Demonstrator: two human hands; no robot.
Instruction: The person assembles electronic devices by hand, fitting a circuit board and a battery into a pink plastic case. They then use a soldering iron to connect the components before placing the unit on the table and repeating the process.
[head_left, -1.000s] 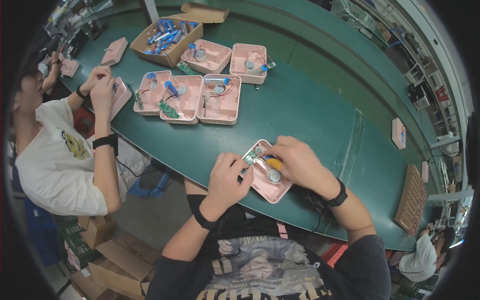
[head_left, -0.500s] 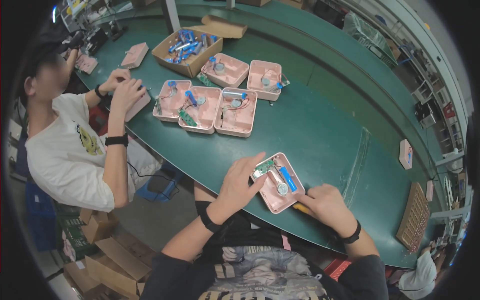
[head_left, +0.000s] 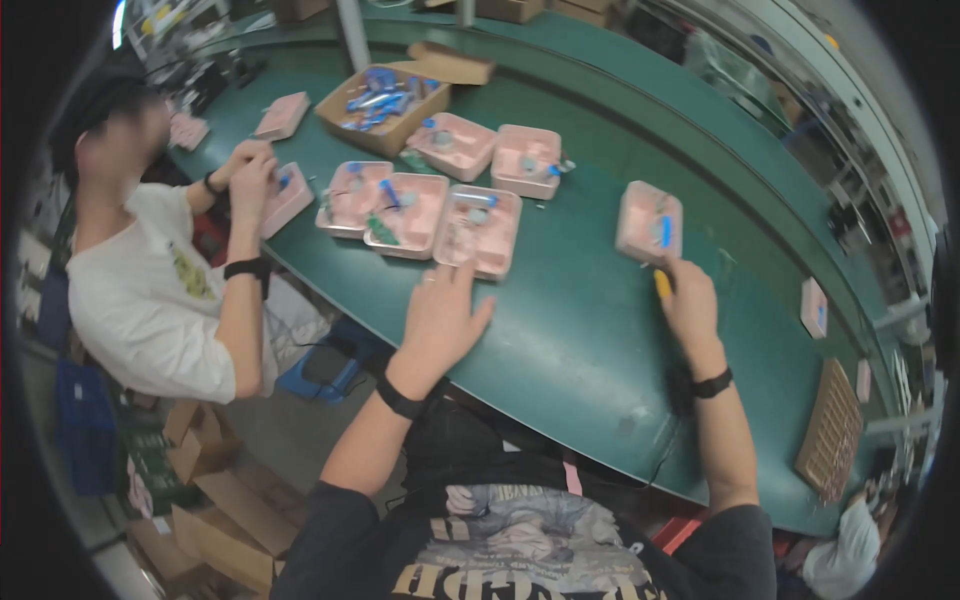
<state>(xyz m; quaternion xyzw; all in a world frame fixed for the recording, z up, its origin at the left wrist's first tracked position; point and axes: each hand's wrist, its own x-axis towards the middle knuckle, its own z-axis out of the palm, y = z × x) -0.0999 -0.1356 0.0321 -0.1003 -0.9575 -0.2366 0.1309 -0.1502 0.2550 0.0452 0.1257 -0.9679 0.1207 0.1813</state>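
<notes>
My left hand (head_left: 441,318) reaches out with fingers stretched, its fingertips at the near edge of a pink plastic housing (head_left: 483,259) that holds a silver-blue battery cell, a round part and wires. My right hand (head_left: 692,303) is closed around a yellow-handled tool (head_left: 663,284); the tool's kind cannot be made out. Just beyond my right fingertips lies another open pink housing (head_left: 634,232) with a blue battery (head_left: 661,232) inside; whether the fingers touch it is unclear. Motion blur softens the small parts.
More open pink housings (head_left: 407,187) with batteries and circuit boards stand to the left. Behind them is a cardboard box (head_left: 390,133) of blue batteries. A co-worker (head_left: 160,290) at left handles a pink housing (head_left: 287,208). A brown compartment tray (head_left: 830,430) sits far right on the green table (head_left: 560,330).
The pink housing that was between my hands now lies farther off to the right. My left hand has moved left and forward to another housing; my right hand has moved forward with the yellow-handled tool.
</notes>
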